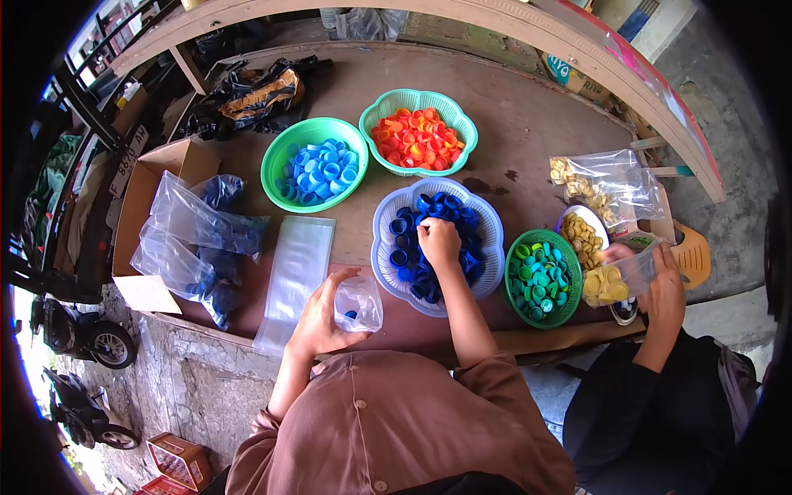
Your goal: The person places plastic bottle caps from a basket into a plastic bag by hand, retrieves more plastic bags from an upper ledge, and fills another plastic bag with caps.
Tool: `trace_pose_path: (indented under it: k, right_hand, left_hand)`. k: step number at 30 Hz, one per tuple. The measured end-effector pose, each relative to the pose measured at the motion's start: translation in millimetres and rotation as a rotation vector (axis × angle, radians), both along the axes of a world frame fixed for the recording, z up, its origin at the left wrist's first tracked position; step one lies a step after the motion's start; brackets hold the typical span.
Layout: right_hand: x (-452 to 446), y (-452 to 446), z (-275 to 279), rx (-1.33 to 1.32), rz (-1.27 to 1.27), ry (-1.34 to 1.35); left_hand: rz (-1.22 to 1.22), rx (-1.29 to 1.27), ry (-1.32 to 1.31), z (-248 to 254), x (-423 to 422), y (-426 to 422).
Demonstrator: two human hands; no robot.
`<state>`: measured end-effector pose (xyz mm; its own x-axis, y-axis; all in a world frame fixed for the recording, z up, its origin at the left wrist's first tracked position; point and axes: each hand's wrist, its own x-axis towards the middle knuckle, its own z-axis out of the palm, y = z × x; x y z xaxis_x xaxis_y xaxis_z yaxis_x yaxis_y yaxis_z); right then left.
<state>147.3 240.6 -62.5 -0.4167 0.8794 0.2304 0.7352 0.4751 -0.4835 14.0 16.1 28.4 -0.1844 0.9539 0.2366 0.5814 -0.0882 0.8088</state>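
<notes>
My left hand (320, 323) holds a clear plastic bag (360, 302) with its mouth spread open; something small and dark blue lies inside it. Over a pale blue scalloped basket (380, 272) full of dark blue bottle caps (426, 280), my right hand (439, 241) has its fingers closed, and what they hold is hidden. Flat clear bags (295, 276) lie stacked left of that basket. Behind it are a green basin of light blue caps (320, 172) and a green basket of orange-red caps (417, 138). A dark green basket (540, 320) of teal and green caps stands to its right.
At the right, a co-worker's hands (665, 289) hold a bag of yellow caps (606, 285) near a bowl of tan caps (582, 235). A cardboard box (136, 186) with bagged blue caps (216, 268) stands left. Black plastic (247, 95) lies behind; a wooden beam (462, 18) crosses the far side.
</notes>
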Motion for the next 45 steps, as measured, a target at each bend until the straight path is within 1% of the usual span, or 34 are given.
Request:
trace_pose_path:
  k: [1, 3, 4, 5, 7, 8, 13, 15, 16, 17, 19, 21, 22, 23, 25, 27, 29, 31, 32, 33, 35, 36, 39, 40, 41, 43, 44, 45]
  right_hand:
    - [3.5, -0.6, -3.3, 0.001, 0.004, 0.000]
    - [14.2, -0.8, -9.4, -0.272, 0.081, 0.368]
    - [19.3, -1.7, -16.3, -0.517, 0.117, 0.619]
    - [26.7, -14.1, 19.6, -1.038, 0.081, 0.829]
    - [38.2, -27.2, 32.5, -1.341, 0.211, 1.154]
    - [44.3, -31.5, 34.3, -1.417, 0.364, 1.250]
    - [51.6, -54.6, 62.9, -1.423, 0.423, 1.351]
    - [50.4, -62.7, 73.5, -1.168, 0.498, 1.127]
    - [48.9, -70.3, 84.3, -1.101, 0.505, 1.001]
    - [44.8, -83.1, 107.2, -1.034, 0.495, 0.868]
    - [36.9, -100.1, 120.9, -0.795, 0.632, 0.590]
    - [27.3, -112.0, 112.6, -0.327, 0.791, 0.405]
    - [25.6, -115.7, 121.5, -0.291, 0.751, 0.335]
    - [24.1, -110.6, 120.9, -0.291, 0.748, 0.336]
    - [19.1, -83.2, 115.1, -0.482, 0.526, 0.383]
    - [13.0, -35.1, 60.0, -0.157, 0.307, 0.408]
    - [10.5, 5.4, 30.8, 0.184, 0.123, 0.165]
    - [3.5, 26.0, 17.3, 0.274, 0.049, 0.052]
    - [1.0, 33.6, 13.7, 0.285, 0.073, 0.008]
    - [-1.4, 37.3, 7.9, 0.286, 0.078, 0.010]
    - [-4.7, 40.2, 5.9, 0.266, 0.107, -0.101]
    - [-3.8, 40.7, 4.6, 0.267, 0.110, -0.102]
    - [0.0, 31.1, 9.5, -0.069, -0.007, 0.226]
    - [5.1, 31.4, 2.6, -0.259, 0.006, 0.434]
    - [6.5, 16.0, 21.0, -0.685, 0.055, 0.873]
    - [26.2, 11.8, 25.7, -1.164, 0.081, 1.051]
    - [27.5, -0.8, 38.4, -1.174, 0.129, 1.112]
    - [29.7, -8.5, 46.3, -1.174, 0.125, 1.114]
  left_hand:
    - [0.004, 0.001, 0.000, 0.0, -0.6, -0.8]
    - [0.019, 0.013, -0.011, -0.6, -0.9, -1.4]
    - [0.020, 0.013, -0.014, -1.2, -0.7, -1.0]
    - [0.028, 0.010, -0.012, -1.7, -0.9, -0.1]
    - [0.034, 0.004, -0.011, -2.8, -0.5, 1.9]
    - [0.030, 0.010, -0.004, -3.2, -0.5, 3.2]
    - [0.003, 0.019, 0.027, 0.4, 3.2, 6.8]
    - [-0.002, 0.030, 0.031, -0.1, 3.9, 7.2]
    - [-0.003, 0.031, 0.033, -0.3, 3.8, 7.1]
    - [-0.006, 0.026, 0.022, -0.6, 4.3, 6.7]
    - [-0.014, 0.022, 0.010, -2.9, 4.5, 6.8]
    - [-0.029, 0.047, 0.000, -7.4, 3.2, 7.2]
    - [-0.032, 0.047, 0.000, -6.3, 3.3, 6.8]
    - [-0.024, 0.035, 0.000, -4.1, 3.3, 6.0]
    - [-0.013, 0.025, -0.003, -2.2, 3.1, 4.9]
    - [0.005, 0.007, -0.035, -1.7, 1.5, 2.2]
    - [0.008, 0.006, -0.030, -1.0, 0.6, 1.3]
    - [0.015, 0.003, -0.025, -0.9, -0.3, 0.3]
    - [0.021, -0.001, -0.017, -1.7, -0.9, 0.3]
    - [0.026, -0.007, -0.011, -1.9, -1.2, 0.4]
    - [0.034, -0.009, -0.024, -1.3, -0.9, 2.2]
    - [0.038, -0.013, -0.038, -1.3, -0.6, 3.1]
    - [0.044, -0.015, -0.037, -4.5, -1.0, 4.8]
    - [0.047, -0.016, -0.040, -4.3, -0.6, 5.1]
    - [0.052, -0.011, -0.045, -3.6, -0.5, 6.0]
    - [0.054, -0.009, -0.051, -2.3, 0.2, 7.6]
    - [0.056, -0.014, -0.035, -1.5, 0.5, 9.0]
    - [0.058, -0.020, -0.019, -0.7, 0.7, 10.2]
